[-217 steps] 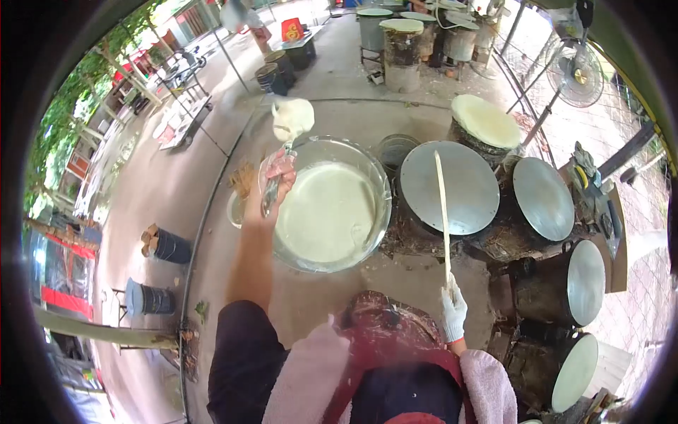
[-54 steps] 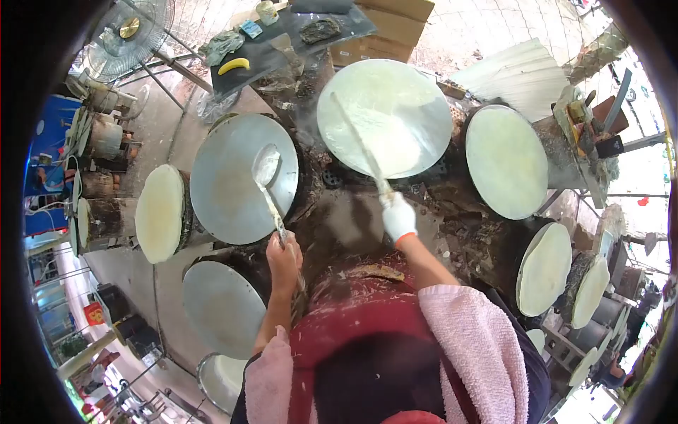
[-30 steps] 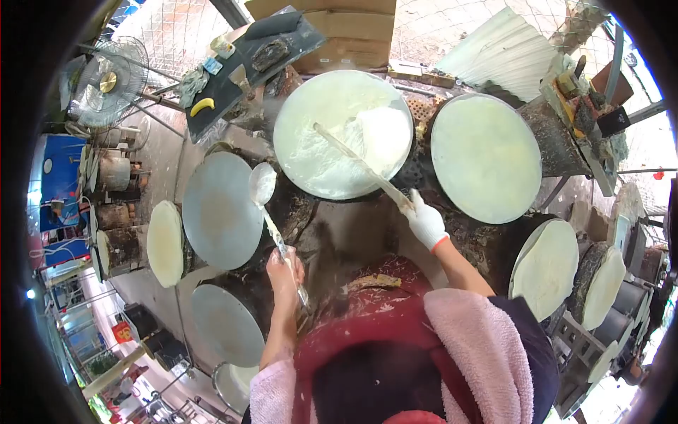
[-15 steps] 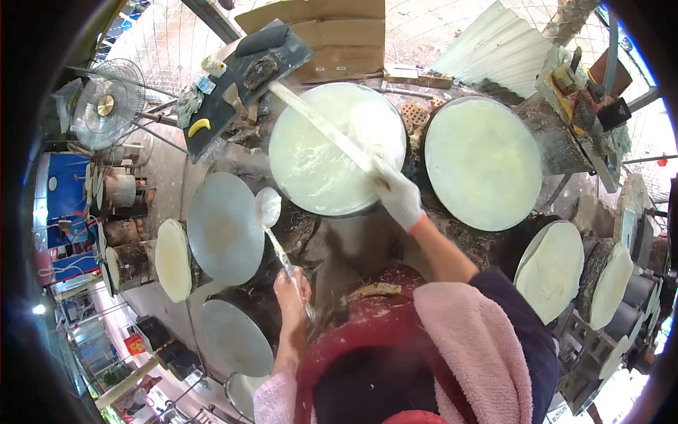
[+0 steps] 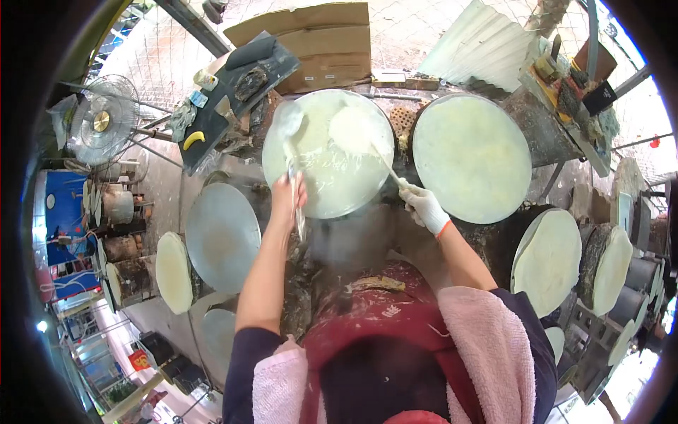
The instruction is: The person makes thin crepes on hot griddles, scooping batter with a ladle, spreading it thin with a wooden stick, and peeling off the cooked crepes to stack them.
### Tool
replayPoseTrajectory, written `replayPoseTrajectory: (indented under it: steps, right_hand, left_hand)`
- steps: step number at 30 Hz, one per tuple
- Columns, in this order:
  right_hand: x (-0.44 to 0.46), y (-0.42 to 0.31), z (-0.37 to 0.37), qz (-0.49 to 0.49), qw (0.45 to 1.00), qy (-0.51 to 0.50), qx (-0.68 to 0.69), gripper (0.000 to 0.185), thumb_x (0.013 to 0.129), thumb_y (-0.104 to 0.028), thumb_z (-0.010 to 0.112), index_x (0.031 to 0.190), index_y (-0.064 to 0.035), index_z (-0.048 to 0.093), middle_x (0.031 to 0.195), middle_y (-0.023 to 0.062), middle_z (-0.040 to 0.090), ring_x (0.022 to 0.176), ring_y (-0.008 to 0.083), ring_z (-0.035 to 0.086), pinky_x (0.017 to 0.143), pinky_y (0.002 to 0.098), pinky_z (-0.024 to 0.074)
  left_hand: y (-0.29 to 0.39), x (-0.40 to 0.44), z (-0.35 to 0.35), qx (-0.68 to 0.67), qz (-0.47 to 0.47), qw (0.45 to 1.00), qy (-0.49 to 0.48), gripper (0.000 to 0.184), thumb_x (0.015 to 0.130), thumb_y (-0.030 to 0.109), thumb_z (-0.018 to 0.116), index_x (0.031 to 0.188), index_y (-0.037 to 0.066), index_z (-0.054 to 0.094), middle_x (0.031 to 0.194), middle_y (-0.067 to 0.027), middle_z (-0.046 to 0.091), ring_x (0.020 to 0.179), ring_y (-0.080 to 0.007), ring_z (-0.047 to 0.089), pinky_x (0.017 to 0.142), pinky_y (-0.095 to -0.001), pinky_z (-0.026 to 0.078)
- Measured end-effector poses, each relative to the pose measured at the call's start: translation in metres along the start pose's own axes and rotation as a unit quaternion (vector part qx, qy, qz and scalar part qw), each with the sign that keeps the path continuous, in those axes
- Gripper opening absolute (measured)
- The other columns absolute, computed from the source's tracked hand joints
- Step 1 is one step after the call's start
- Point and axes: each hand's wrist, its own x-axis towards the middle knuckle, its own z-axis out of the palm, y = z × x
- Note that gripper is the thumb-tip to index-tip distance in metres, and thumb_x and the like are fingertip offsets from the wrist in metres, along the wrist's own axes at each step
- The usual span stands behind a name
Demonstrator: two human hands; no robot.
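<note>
My left hand [image 5: 288, 198] is bare and closed round the handle of a ladle [image 5: 287, 121]. The ladle's bowl is over the left edge of the central round griddle [image 5: 332, 194], which is coated in pale, wet batter [image 5: 318, 166]. My right hand [image 5: 424, 206], in a white glove with an orange cuff, grips a slim pale stick [image 5: 386, 164] at the griddle's lower right. Its far end meets a round white patch [image 5: 355, 131]; whether this is batter or the tool's head I cannot tell.
A second coated griddle [image 5: 472, 159] stands at the right, and a bare grey one [image 5: 223, 237] at the left. Round pale sheets [image 5: 547, 261] lie on stands lower right, others [image 5: 174, 273] at far left. A fan [image 5: 102, 121] and a dark shelf [image 5: 244, 92] stand upper left.
My left hand has carried the ladle up and right, from beside the grey griddle to over the central one. My right hand has shifted right and down; the stick now points differently and looks shorter.
</note>
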Motion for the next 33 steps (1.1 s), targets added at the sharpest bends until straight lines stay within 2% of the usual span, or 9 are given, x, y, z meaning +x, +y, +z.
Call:
replayPoseTrajectory:
  steps: [6, 14, 18, 22, 25, 28, 31, 32, 33]
  right_hand:
    - [-0.012, 0.073, 0.020, -0.136, 0.989, 0.064, 0.010, 0.044, 0.092, -0.026, 0.062, 0.134, -0.0138, 0.056, 0.072, -0.0049, 0.052, 0.055, 0.0031, 0.041, 0.049, 0.0192, 0.0340]
    - [-0.055, 0.055, 0.141, -0.052, 0.991, 0.050, 0.111, 0.037, 0.093, -0.018, 0.062, 0.129, -0.0090, 0.060, 0.082, -0.0089, 0.057, 0.065, 0.0028, 0.046, 0.055, 0.0207, 0.0384]
    - [-0.020, 0.116, 0.129, -0.120, 0.969, 0.111, 0.183, 0.041, 0.092, -0.021, 0.063, 0.131, -0.0102, 0.058, 0.076, -0.0081, 0.054, 0.056, 0.0022, 0.042, 0.048, 0.0182, 0.0328]
    - [-0.045, 0.085, 0.172, 0.017, 0.992, 0.005, 0.128, 0.034, 0.093, -0.026, 0.062, 0.126, -0.0176, 0.060, 0.065, -0.0068, 0.048, 0.043, 0.0032, 0.034, 0.038, 0.0203, 0.0253]
    - [-0.055, 0.052, 0.134, 0.018, 0.988, -0.043, 0.144, 0.029, 0.092, -0.026, 0.064, 0.119, -0.0149, 0.064, 0.064, -0.0077, 0.048, 0.042, 0.0027, 0.033, 0.037, 0.0198, 0.0244]
    - [-0.011, 0.065, 0.084, -0.131, 0.986, 0.061, 0.083, 0.035, 0.093, -0.019, 0.062, 0.126, -0.0078, 0.061, 0.074, -0.0062, 0.055, 0.056, 0.0008, 0.044, 0.045, 0.0175, 0.0307]
    - [0.013, 0.071, 0.070, -0.188, 0.978, 0.056, -0.066, 0.046, 0.089, -0.020, 0.067, 0.131, -0.0037, 0.058, 0.103, 0.0032, 0.067, 0.084, 0.0079, 0.059, 0.073, 0.0232, 0.0463]
    - [0.010, 0.067, 0.074, -0.192, 0.969, 0.005, -0.157, 0.047, 0.089, -0.020, 0.067, 0.131, -0.0030, 0.057, 0.109, 0.0051, 0.067, 0.089, 0.0101, 0.060, 0.079, 0.0251, 0.0468]
    - [0.003, 0.061, 0.080, -0.195, 0.949, -0.046, -0.245, 0.048, 0.088, -0.020, 0.068, 0.131, -0.0023, 0.057, 0.116, 0.0071, 0.067, 0.094, 0.0123, 0.062, 0.084, 0.0270, 0.0474]
  left_hand:
    - [0.006, 0.089, 0.022, 0.012, -0.078, 0.987, -0.139, 0.013, 0.090, 0.006, 0.055, 0.079, 0.004, 0.050, 0.063, -0.0020, 0.047, 0.047, -0.0094, 0.041, 0.040, -0.0241, 0.032]
    - [-0.043, -0.011, -0.017, -0.200, -0.212, 0.949, -0.115, 0.016, 0.090, 0.004, 0.050, 0.075, 0.007, 0.045, 0.063, -0.0004, 0.043, 0.049, -0.0085, 0.038, 0.042, -0.0232, 0.031]
    - [-0.043, -0.045, -0.019, -0.289, -0.262, 0.917, -0.088, 0.017, 0.094, 0.013, 0.049, 0.079, 0.009, 0.043, 0.064, 0.0000, 0.040, 0.051, -0.0095, 0.037, 0.046, -0.0255, 0.032]
    - [-0.070, -0.050, 0.015, -0.439, -0.190, 0.865, -0.154, 0.015, 0.097, 0.016, 0.048, 0.082, 0.012, 0.046, 0.067, 0.0039, 0.041, 0.055, -0.0103, 0.042, 0.050, -0.0256, 0.037]
    - [-0.015, -0.065, -0.013, -0.330, -0.098, 0.933, -0.107, 0.011, 0.096, 0.015, 0.050, 0.088, 0.007, 0.051, 0.070, -0.0006, 0.048, 0.061, -0.0088, 0.048, 0.052, -0.0250, 0.037]
    - [-0.047, -0.058, -0.066, -0.698, -0.159, 0.633, -0.294, 0.019, 0.099, 0.015, 0.044, 0.101, 0.000, 0.056, 0.067, 0.0030, 0.051, 0.046, -0.0040, 0.044, 0.046, -0.0234, 0.032]
    - [-0.014, -0.087, -0.088, -0.633, -0.139, 0.724, -0.234, 0.023, 0.101, 0.015, 0.040, 0.099, -0.002, 0.055, 0.060, 0.0037, 0.047, 0.037, -0.0049, 0.037, 0.043, -0.0244, 0.030]
    - [0.017, -0.102, -0.091, -0.561, -0.126, 0.812, -0.098, 0.026, 0.102, 0.018, 0.038, 0.097, -0.002, 0.054, 0.055, 0.0050, 0.041, 0.035, -0.0055, 0.034, 0.041, -0.0243, 0.027]
    - [0.028, -0.105, -0.104, -0.580, -0.106, 0.789, -0.174, 0.023, 0.101, 0.017, 0.041, 0.095, 0.000, 0.054, 0.056, 0.0055, 0.038, 0.034, -0.0051, 0.029, 0.040, -0.0235, 0.026]
